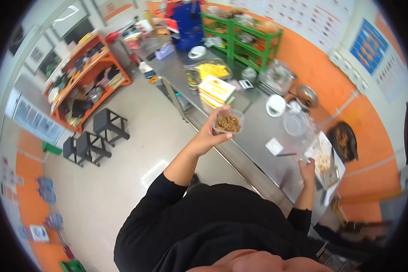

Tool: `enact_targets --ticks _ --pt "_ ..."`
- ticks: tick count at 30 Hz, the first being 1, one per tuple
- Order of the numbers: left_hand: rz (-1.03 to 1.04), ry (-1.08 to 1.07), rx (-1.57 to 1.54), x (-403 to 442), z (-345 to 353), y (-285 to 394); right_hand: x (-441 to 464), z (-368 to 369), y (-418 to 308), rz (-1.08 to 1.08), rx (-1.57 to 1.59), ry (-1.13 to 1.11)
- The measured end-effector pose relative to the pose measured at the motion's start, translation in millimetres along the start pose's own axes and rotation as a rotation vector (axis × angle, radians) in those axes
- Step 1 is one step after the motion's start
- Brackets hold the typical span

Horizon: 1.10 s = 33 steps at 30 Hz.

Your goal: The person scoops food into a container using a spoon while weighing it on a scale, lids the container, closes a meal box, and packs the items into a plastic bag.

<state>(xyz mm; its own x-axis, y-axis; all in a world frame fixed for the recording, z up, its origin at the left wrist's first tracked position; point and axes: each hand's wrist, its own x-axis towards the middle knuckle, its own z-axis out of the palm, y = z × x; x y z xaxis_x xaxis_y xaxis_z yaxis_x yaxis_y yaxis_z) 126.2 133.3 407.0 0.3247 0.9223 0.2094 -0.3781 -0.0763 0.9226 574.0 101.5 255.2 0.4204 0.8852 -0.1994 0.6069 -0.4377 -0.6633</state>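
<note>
My left hand [211, 133] is wrapped round a small clear plastic tub [235, 117] of brown, crumbly food [226, 122], held up in front of the counter's edge. Over the right part of the counter, my right hand [307, 170] has its fingers closed together; a small pale bit shows at the fingertips, too blurred to name. Just beyond that hand lies a white board or tray [316, 147] with pale chopped food [323, 162] and a metal scraper-like blade [331, 177]. A white card [274, 146] and a thin dark stick [286, 154] lie to its left.
The steel counter [258, 158] carries a yellow-and-white box [217, 89], a bowl of yellow food [211, 70], round white lids [275, 105], a clear container [296, 123] and a black pan [343, 140]. Green shelving [240, 38] stands behind. Black stools [109, 126] and an orange shelf [88, 75] are left.
</note>
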Motion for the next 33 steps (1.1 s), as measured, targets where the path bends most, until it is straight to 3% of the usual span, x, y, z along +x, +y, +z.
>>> enact_targets --ticks 1,3,5,7,13,20,23,27,29,30,32,33 --pt "0.013 0.006 0.031 -7.3 -10.9 5.9 -20.2 5.1 -41.7 -0.096 0.417 -0.141" --pt "-0.016 0.003 0.045 -23.4 -32.2 20.2 -67.5 21.6 -161.6 -0.472 0.579 -0.363" --pt "0.001 0.034 0.102 -34.7 -52.4 36.7 -107.2 45.4 -257.8 -0.875 0.597 -0.509" --pt "0.022 0.019 0.211 -45.0 -86.6 44.7 -141.3 61.4 -346.2 -1.265 0.357 -0.41" --pt "0.133 0.144 0.327 -98.3 -178.3 93.3 -194.4 174.2 -484.4 -1.67 0.148 -0.592" --pt "0.068 0.354 0.336 -140.1 -264.9 140.5 -225.6 277.1 -562.9 -1.801 0.259 -0.67" --pt "0.108 0.392 0.492 -142.6 -301.0 142.1 -221.8 311.0 -583.0 -1.817 0.235 -0.631" --pt "0.065 0.338 0.472 -124.7 -335.8 150.6 -200.2 348.5 -599.2 -1.759 0.328 -0.634" --pt "0.097 0.326 0.165 -106.4 -358.7 143.4 -178.9 360.2 -608.1 -1.769 0.417 -0.705" --pt "0.085 0.302 0.156 -88.8 -364.4 143.6 -165.2 363.4 -612.0 -1.75 0.41 -0.684" --pt "0.114 0.215 -0.649 -56.7 -369.9 150.2 -143.8 376.4 -623.7 -1.758 0.319 -0.556" --pt "0.088 0.303 -0.596 -38.9 -372.8 147.9 -131.6 385.7 -627.5 -1.763 0.336 -0.572"
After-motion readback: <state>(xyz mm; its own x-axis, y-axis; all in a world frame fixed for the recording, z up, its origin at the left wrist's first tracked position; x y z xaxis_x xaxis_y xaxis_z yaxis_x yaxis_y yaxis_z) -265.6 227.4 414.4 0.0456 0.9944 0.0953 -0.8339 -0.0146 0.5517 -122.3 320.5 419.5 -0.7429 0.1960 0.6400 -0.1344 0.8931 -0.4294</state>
